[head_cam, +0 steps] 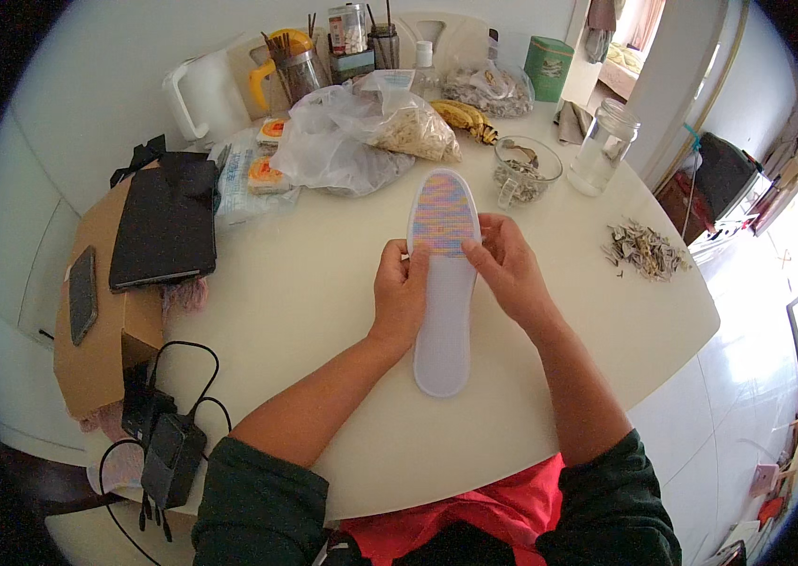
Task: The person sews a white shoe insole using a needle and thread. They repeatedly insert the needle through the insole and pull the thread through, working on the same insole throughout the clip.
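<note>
A white mesh shoe insole [443,318] points away from me above the cream table [285,297]. Its wide toe end carries wavy stitching in pink, yellow and blue, while the rest is plain white. My left hand [402,290] grips the left edge, thumb on top near the lower end of the coloured patch. On the opposite edge, my right hand [508,262] pinches the insole between thumb and fingers. The fingers under the insole are partly hidden.
At left, a phone [83,296] and black folder [165,226] lie on a cardboard box [98,354]; a power adapter [174,453] sits nearer. Plastic bags [349,141], bananas [466,117], a glass cup [527,173] and a glass jar [602,148] stand behind. Sunflower seed shells [646,251] lie right.
</note>
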Available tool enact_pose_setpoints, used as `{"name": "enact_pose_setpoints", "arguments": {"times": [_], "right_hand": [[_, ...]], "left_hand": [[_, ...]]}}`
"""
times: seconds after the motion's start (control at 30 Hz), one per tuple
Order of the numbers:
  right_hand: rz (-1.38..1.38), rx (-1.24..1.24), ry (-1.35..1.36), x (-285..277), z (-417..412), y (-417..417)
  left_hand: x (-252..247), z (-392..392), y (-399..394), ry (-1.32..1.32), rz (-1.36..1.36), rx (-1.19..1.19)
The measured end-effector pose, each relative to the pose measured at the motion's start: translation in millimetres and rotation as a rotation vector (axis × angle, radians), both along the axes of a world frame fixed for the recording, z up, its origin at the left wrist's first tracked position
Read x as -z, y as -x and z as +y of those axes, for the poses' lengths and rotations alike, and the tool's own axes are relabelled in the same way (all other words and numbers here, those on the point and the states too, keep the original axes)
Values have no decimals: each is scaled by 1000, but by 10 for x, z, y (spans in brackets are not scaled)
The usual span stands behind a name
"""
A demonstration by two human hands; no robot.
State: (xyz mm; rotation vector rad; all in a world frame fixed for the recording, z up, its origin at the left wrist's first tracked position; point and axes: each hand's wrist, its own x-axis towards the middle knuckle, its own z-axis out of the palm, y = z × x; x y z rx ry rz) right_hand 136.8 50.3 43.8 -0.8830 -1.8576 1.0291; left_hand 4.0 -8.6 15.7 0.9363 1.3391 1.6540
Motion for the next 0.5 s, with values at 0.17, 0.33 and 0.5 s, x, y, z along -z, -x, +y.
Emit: {"name": "enact_pose_setpoints", "arguments": {"times": [0.17, 0.33, 0.5], "right_hand": [[-187, 181, -574, -114, -20, 7], [-232, 139, -662, -113, -23, -20], [-251, 46, -664, -9, 19, -3]], "left_hand": [[40, 10, 25, 14, 71, -38], [103, 41, 20, -45, 44, 0], [87, 46, 20, -128, 0, 110]]}}
